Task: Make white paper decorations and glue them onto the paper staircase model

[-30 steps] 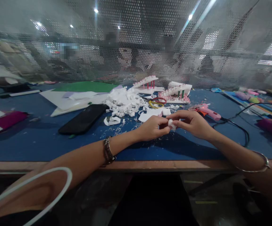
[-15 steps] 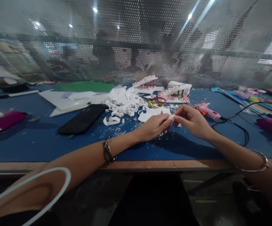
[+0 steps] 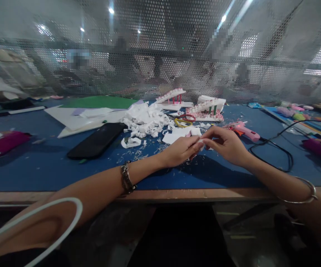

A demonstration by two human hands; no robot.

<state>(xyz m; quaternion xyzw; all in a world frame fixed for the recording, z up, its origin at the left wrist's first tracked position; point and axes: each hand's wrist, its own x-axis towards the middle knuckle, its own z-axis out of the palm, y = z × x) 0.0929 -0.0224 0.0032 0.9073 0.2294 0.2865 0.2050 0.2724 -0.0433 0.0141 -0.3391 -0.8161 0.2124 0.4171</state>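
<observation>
My left hand (image 3: 183, 150) and my right hand (image 3: 226, 142) meet above the front middle of the table, with fingertips pinched. Between them is a small piece of white paper (image 3: 201, 141), mostly covered by the fingers. Both hands are closed on it. Just behind them lies a flat white sheet (image 3: 174, 135) on the table. Beyond it rest scissors with red and yellow handles (image 3: 183, 121). A heap of white paper scraps (image 3: 146, 118) spreads to the left, and a pink glue gun (image 3: 245, 132) lies to the right of my right hand.
Two small white stair models (image 3: 174, 99) (image 3: 209, 109) stand at the back. At left are a black phone (image 3: 97, 141), a green sheet (image 3: 101, 102) and a purple power strip (image 3: 7, 144). A black cable (image 3: 288, 155) loops at right. A perforated metal screen (image 3: 160, 48) rises behind.
My right fingers have shifted slightly left and down over the paper piece, covering more of it. The left hand stays nearly in place.
</observation>
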